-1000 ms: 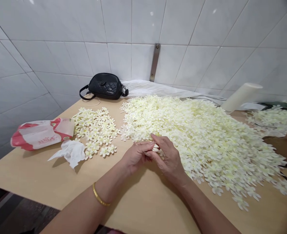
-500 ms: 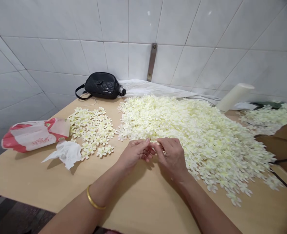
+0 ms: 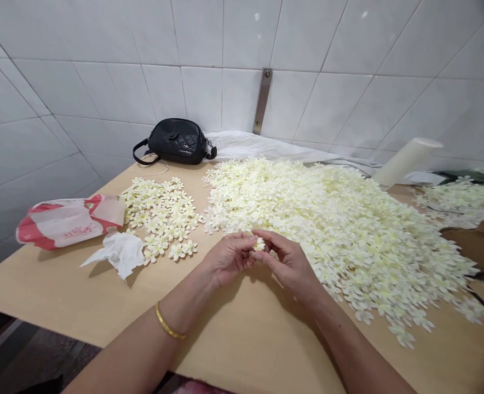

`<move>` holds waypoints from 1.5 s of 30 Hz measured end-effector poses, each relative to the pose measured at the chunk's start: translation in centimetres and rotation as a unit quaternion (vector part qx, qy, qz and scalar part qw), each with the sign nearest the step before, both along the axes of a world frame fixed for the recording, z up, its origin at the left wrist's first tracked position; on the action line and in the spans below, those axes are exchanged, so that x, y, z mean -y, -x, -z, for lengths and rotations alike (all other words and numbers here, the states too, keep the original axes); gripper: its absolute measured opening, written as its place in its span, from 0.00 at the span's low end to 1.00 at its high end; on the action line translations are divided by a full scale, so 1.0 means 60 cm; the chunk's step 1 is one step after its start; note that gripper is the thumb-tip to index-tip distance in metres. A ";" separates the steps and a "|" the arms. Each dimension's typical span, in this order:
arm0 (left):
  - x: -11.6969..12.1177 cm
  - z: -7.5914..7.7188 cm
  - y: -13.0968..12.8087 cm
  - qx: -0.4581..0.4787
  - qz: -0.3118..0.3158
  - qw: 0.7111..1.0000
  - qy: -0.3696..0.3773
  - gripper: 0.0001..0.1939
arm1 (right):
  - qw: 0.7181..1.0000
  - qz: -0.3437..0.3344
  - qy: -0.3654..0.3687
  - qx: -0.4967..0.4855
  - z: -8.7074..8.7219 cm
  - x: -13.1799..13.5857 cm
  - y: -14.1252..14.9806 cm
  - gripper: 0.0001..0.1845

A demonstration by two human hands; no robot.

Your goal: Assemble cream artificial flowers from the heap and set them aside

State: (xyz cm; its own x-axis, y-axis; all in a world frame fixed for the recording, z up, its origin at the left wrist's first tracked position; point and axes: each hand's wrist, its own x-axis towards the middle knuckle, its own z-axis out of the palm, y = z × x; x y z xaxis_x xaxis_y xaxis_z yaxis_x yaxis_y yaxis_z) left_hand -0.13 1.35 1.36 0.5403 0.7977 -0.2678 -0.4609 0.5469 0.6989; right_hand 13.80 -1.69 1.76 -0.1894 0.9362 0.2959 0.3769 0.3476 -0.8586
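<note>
Hands: your left hand [image 3: 229, 258] and your right hand [image 3: 289, 268] are raised just above the table [image 3: 242, 339], in front of your body. Grip: together, fingertips of both hands clamped on a small bunch of cream flower heads [image 3: 259, 244]; the bunch sits between the hands, partly hidden by the fingers. A gold bangle [image 3: 168, 328] is on your left wrist.

Nearest your right hand: a large heap of loose cream flower heads [image 3: 340, 241], spreading across the table and just beside that hand. To the left of your hands lies a smaller, flatter spread of flower heads [image 3: 160, 213], apart from the heap. A crumpled white tissue [image 3: 121, 253] touches its lower left edge, and a red-and-white plastic packet [image 3: 69, 221] lies just beyond the tissue.

Far edge of table: a black quilted bag [image 3: 176, 141] with a strap, a white cloth [image 3: 258, 148], and a cream cylinder [image 3: 406, 162] lying tilted. Further flower heads [image 3: 459, 202] lie at far right. Behind: a white tile wall [image 3: 242, 54] with a metal bracket [image 3: 262, 101].
</note>
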 end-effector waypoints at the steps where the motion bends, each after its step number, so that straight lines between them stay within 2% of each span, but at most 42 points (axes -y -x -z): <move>1: 0.000 -0.001 0.000 -0.003 -0.004 1.000 0.003 0.06 | 1.000 -0.003 -0.006 -0.007 0.000 0.000 0.001 0.15; 6: 0.005 -0.002 -0.007 -0.017 -0.019 1.000 0.006 0.11 | 0.999 0.031 -0.021 -0.006 -0.002 0.008 0.010 0.05; 10: 0.006 0.000 -0.011 0.003 -0.017 1.000 0.000 0.14 | 0.998 0.038 -0.023 -0.044 -0.006 0.009 0.013 0.06; 13: 0.005 0.003 -0.011 -0.006 -0.006 1.000 -0.011 0.13 | 0.999 0.032 -0.017 -0.026 -0.010 0.001 0.006 0.05; 15: 0.005 0.004 -0.009 -0.004 -0.008 1.000 -0.023 0.11 | 1.000 0.025 0.000 -0.011 -0.010 -0.004 -0.001 0.11; 17: 0.005 0.002 -0.007 0.001 -0.015 0.999 -0.031 0.10 | 0.998 0.011 0.035 -0.044 -0.007 -0.008 -0.006 0.19; 19: 0.005 0.000 -0.006 -0.006 -0.030 0.998 -0.049 0.09 | 0.991 -0.003 0.073 -0.110 -0.001 -0.008 -0.007 0.21; 22: 0.005 -0.001 -0.005 -0.026 -0.051 0.995 -0.078 0.09 | 0.975 -0.010 0.110 -0.190 0.008 -0.004 -0.004 0.14; 26: 0.006 0.001 -0.007 -0.031 -0.023 0.995 -0.092 0.10 | 0.966 -0.003 0.132 -0.224 0.011 0.001 -0.004 0.09; 29: 0.008 0.002 -0.008 -0.035 -0.011 0.995 -0.091 0.10 | 0.963 -0.014 0.130 -0.235 0.012 0.001 -0.009 0.08; 36: 0.010 -0.001 -0.007 -0.072 -0.026 0.990 -0.119 0.10 | 0.964 -0.002 0.112 -0.242 0.021 0.004 -0.003 0.10; 40: 0.010 -0.002 -0.008 -0.060 -0.031 0.989 -0.134 0.10 | 0.962 -0.003 0.115 -0.248 0.017 0.008 0.005 0.10; 45: 0.009 -0.001 -0.012 -0.065 -0.048 0.992 -0.092 0.19 | 0.968 0.031 0.099 -0.231 0.012 0.009 0.010 0.09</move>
